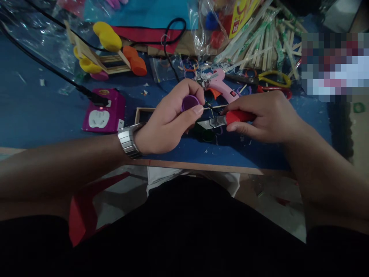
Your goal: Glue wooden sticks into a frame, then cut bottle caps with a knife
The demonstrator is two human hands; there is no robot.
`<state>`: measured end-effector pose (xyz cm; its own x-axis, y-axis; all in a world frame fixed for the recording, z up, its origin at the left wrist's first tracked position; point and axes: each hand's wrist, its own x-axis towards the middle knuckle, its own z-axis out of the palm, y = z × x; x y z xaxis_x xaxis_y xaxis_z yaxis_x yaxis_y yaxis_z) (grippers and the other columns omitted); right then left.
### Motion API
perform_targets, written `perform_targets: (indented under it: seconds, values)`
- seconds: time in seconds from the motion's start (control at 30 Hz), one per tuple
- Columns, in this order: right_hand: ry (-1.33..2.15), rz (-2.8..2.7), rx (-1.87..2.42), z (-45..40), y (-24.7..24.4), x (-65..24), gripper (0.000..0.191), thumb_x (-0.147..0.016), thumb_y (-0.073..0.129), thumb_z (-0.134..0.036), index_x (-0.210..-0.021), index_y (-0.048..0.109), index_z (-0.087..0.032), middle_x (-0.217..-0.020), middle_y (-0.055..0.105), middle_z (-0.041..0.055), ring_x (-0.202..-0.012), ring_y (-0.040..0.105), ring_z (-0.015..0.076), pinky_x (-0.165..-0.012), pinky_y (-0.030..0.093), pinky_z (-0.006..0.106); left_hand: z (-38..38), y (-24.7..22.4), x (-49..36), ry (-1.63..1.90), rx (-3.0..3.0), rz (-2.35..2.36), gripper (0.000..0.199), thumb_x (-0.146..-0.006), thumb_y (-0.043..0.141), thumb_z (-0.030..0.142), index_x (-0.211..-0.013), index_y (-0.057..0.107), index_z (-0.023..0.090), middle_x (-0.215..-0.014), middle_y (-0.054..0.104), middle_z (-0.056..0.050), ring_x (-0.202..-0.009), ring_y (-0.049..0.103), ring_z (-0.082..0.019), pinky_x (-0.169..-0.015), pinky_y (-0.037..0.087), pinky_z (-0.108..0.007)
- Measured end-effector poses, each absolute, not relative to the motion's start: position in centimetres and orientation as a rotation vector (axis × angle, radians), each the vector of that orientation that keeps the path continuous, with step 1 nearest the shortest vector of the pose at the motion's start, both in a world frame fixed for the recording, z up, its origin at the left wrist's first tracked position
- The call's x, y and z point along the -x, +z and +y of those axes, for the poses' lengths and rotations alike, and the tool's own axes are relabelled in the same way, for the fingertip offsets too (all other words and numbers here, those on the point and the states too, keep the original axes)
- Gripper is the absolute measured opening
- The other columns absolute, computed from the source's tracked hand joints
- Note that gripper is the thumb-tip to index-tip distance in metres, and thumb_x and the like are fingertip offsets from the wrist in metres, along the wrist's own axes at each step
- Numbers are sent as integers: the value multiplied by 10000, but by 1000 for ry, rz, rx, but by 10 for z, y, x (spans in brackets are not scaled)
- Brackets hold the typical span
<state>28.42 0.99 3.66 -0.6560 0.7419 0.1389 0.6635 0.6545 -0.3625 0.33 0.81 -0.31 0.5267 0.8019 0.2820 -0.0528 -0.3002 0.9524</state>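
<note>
My left hand (170, 123), with a metal watch on its wrist, pinches a small round purple cap (190, 103) between thumb and fingers. In my right hand (265, 115) is a utility knife (239, 116) with a red handle. Its bare blade (206, 124) points left, just below and to the right of the cap; whether it touches the cap I cannot tell. Under my hands lies part of a thin wooden frame (138, 115). A dark green round piece (208, 134) rests on the blue table below the blade.
A pink glue gun (223, 84) lies behind my hands, near yellow-handled scissors (275, 78). At left stands a purple power socket (105, 109) with a black cable. Behind it is a stick frame (111, 63) with yellow and orange caps. Bundled wooden sticks (265, 46) lie back right.
</note>
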Motion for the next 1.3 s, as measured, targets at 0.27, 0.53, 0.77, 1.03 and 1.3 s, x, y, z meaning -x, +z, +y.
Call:
perform_targets:
  seconds: [0.27, 0.53, 0.77, 1.03, 1.3]
  values:
    - [472, -2713, 1136, 12, 37, -282, 654, -1003, 483, -833, -1113, 803, -273, -974, 825, 94, -847, 751, 295, -687, 464, 390, 7, -4, 0, 961, -1743, 659, 119, -1042, 589, 331, -1127, 575, 249, -852, 570, -16, -661, 506, -151, -635, 485, -319]
    - [538, -2669, 1096, 11, 37, -281, 463, -996, 626, -711, -1061, 803, -288, -934, 823, 71, -804, 745, 291, -660, 466, 407, 0, 14, 2, 951, -2142, 638, 128, -1023, 543, 359, -1062, 598, 251, -886, 654, -44, -745, 638, -203, -681, 525, -373]
    - [629, -2660, 1067, 11, 37, -281, 365, -992, 672, -652, -1136, 830, -356, -996, 840, 43, -828, 760, 303, -700, 490, 425, -3, 18, 4, 873, -2260, 597, 128, -953, 564, 259, -1077, 586, 237, -893, 685, -36, -732, 634, -184, -642, 491, -342]
    - [601, -2656, 1056, 12, 36, -282, 393, -997, 665, -655, -1128, 818, -317, -982, 835, 57, -811, 759, 295, -685, 488, 413, -2, 18, 3, 901, -2271, 607, 93, -995, 574, 317, -1063, 579, 253, -891, 691, -28, -699, 641, -176, -623, 489, -338]
    - [569, -2662, 1053, 12, 35, -282, 407, -999, 653, -686, -1127, 813, -335, -977, 837, 48, -807, 760, 286, -660, 475, 401, -1, 18, 3, 922, -2291, 622, 93, -1007, 568, 344, -1040, 579, 258, -842, 688, -19, -677, 625, -168, -607, 496, -325]
